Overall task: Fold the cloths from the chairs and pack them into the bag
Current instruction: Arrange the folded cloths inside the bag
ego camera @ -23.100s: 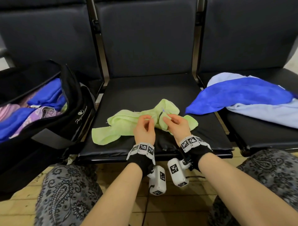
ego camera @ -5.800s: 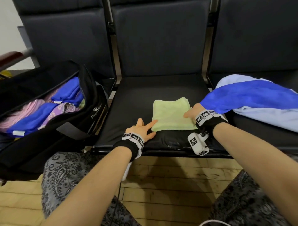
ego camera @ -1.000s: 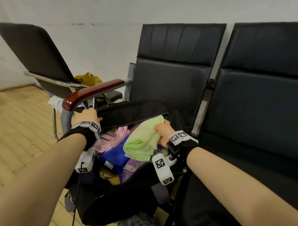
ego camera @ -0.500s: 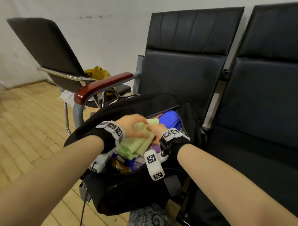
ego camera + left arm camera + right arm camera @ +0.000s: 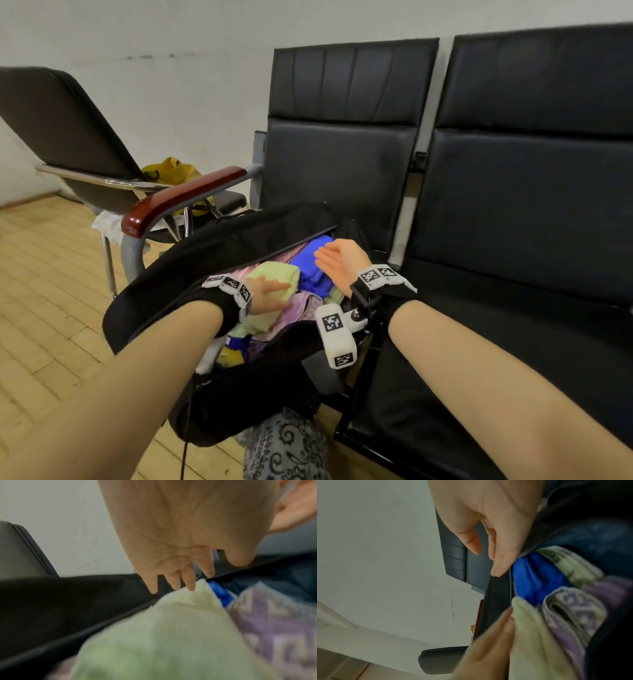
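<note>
At the far left a separate chair (image 5: 72, 137) stands on the wooden floor (image 5: 44, 291) with a yellow bundle (image 5: 173, 171) on its seat, beside a red-brown armrest (image 5: 186, 198). Next comes the open black bag (image 5: 164, 274), sitting on a seat of the row. The left hand (image 5: 269, 295) lies flat on the folded pale green cloth (image 5: 274, 275) inside it, fingers straight, its grip around nothing. Further right in the bag sit a purple patterned cloth (image 5: 573, 612) and a blue cloth (image 5: 310, 270). The right hand (image 5: 337, 262) hovers just above the blue one, palm open and relaxed, holding nothing. Judging from this, the green cloth is packed and only being settled. The black seats (image 5: 513, 192) to the right show no cloths, but their full surface is out of view, so whether more remain I cannot tell.
</note>
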`<action>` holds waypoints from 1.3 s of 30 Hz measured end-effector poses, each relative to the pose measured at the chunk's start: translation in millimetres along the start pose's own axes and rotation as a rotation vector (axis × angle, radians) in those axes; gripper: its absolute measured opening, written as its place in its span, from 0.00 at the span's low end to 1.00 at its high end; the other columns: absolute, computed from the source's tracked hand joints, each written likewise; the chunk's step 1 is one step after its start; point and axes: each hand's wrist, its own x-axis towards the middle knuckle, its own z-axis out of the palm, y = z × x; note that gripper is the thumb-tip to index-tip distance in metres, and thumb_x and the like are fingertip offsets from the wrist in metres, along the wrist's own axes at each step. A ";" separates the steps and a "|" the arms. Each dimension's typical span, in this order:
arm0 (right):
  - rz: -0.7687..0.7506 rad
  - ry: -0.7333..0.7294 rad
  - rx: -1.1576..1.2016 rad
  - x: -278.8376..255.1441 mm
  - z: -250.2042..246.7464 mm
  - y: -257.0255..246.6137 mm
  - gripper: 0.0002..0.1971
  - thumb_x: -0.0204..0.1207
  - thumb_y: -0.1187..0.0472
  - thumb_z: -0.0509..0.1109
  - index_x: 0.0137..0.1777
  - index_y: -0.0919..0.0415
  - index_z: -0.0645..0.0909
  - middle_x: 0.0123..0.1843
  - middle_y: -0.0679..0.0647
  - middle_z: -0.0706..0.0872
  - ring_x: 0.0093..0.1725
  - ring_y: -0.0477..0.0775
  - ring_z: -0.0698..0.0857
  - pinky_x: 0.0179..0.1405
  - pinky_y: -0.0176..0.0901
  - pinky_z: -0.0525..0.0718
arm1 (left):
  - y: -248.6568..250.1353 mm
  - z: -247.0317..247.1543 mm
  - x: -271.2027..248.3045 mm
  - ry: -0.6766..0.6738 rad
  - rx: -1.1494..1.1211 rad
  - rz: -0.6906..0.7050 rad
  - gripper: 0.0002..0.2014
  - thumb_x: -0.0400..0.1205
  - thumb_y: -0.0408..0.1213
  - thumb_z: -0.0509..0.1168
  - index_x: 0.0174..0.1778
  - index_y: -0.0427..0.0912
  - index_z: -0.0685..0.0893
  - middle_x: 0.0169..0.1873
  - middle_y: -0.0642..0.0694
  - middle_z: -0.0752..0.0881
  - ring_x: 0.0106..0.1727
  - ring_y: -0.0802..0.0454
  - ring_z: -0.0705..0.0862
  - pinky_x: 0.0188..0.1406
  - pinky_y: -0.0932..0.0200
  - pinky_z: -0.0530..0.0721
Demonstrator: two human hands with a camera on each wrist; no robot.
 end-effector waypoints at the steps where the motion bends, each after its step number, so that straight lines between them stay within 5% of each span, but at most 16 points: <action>1: -0.005 -0.013 0.040 -5.8 -8.8 -4.5 0.19 0.85 0.69 0.50 0.68 0.83 0.69 0.74 0.77 0.70 0.74 0.70 0.72 0.69 0.54 0.73 | 5.7 -11.5 -7.5 0.061 -0.105 0.006 0.27 0.85 0.57 0.53 0.81 0.58 0.60 0.82 0.48 0.58 0.82 0.47 0.58 0.79 0.57 0.53; 4: 0.017 -0.048 0.067 -24.1 -29.9 -14.4 0.13 0.86 0.68 0.51 0.59 0.75 0.75 0.73 0.70 0.74 0.66 0.67 0.80 0.58 0.51 0.80 | 25.1 -48.6 -26.4 0.237 -0.278 0.050 0.23 0.86 0.54 0.52 0.78 0.56 0.69 0.78 0.52 0.69 0.78 0.50 0.68 0.75 0.63 0.60; 9: 0.005 0.022 -0.037 -66.0 -68.1 -30.5 0.14 0.85 0.64 0.56 0.67 0.69 0.73 0.68 0.64 0.78 0.41 0.58 0.85 0.43 0.46 0.82 | 76.7 -84.6 -40.3 0.288 -0.517 0.113 0.25 0.88 0.52 0.47 0.78 0.47 0.69 0.76 0.47 0.72 0.75 0.46 0.72 0.78 0.52 0.65; 12: 0.001 0.061 -0.131 -91.3 -96.6 -42.5 0.10 0.85 0.65 0.57 0.62 0.66 0.73 0.62 0.62 0.78 0.39 0.57 0.85 0.40 0.45 0.82 | 120.4 -89.0 -50.6 0.289 -0.600 0.181 0.26 0.88 0.52 0.46 0.76 0.42 0.72 0.68 0.45 0.79 0.65 0.44 0.81 0.66 0.55 0.77; 15: -0.002 0.135 -0.242 -116.3 -134.2 -52.4 0.11 0.85 0.65 0.56 0.64 0.65 0.72 0.59 0.60 0.79 0.36 0.56 0.83 0.36 0.43 0.82 | 170.2 -86.3 -56.5 0.267 -0.629 0.243 0.25 0.88 0.51 0.45 0.74 0.41 0.72 0.66 0.44 0.81 0.61 0.43 0.84 0.55 0.56 0.77; 17: -0.005 0.214 -0.289 -133.9 -167.8 -56.5 0.15 0.85 0.65 0.56 0.70 0.67 0.70 0.51 0.58 0.79 0.36 0.56 0.82 0.38 0.45 0.82 | 203.8 -80.0 -56.6 0.251 -0.630 0.283 0.25 0.88 0.52 0.45 0.73 0.41 0.73 0.65 0.44 0.82 0.60 0.43 0.85 0.60 0.53 0.78; 19: -0.014 0.282 -0.342 -151.7 -204.5 -58.2 0.16 0.85 0.65 0.57 0.71 0.67 0.69 0.54 0.60 0.78 0.36 0.57 0.83 0.39 0.47 0.82 | 236.9 -71.6 -54.4 0.236 -0.614 0.315 0.26 0.88 0.53 0.45 0.71 0.41 0.74 0.64 0.44 0.82 0.59 0.44 0.85 0.65 0.49 0.79; 24: 0.017 0.469 -0.476 -194.7 -300.9 -53.5 0.07 0.83 0.64 0.58 0.59 0.64 0.71 0.56 0.61 0.75 0.35 0.56 0.84 0.37 0.46 0.83 | 326.8 -51.9 -47.6 0.169 -0.570 0.438 0.26 0.87 0.54 0.45 0.75 0.43 0.70 0.68 0.46 0.79 0.57 0.47 0.86 0.67 0.47 0.78; 30: 0.103 0.619 -0.592 -236.9 -387.1 -41.5 0.14 0.81 0.64 0.61 0.65 0.65 0.73 0.55 0.58 0.77 0.42 0.59 0.86 0.38 0.44 0.85 | 409.6 -28.7 -44.0 0.090 -0.492 0.518 0.24 0.87 0.54 0.48 0.74 0.45 0.71 0.63 0.44 0.83 0.60 0.47 0.85 0.65 0.47 0.80; 39: 0.162 0.707 -0.834 -271.6 -459.5 -26.8 0.01 0.77 0.65 0.65 0.46 0.60 0.78 0.46 0.58 0.79 0.46 0.55 0.76 0.47 0.42 0.73 | 498.0 20.5 -44.7 0.069 -0.191 0.676 0.18 0.83 0.40 0.62 0.70 0.46 0.78 0.67 0.48 0.81 0.67 0.49 0.79 0.65 0.61 0.74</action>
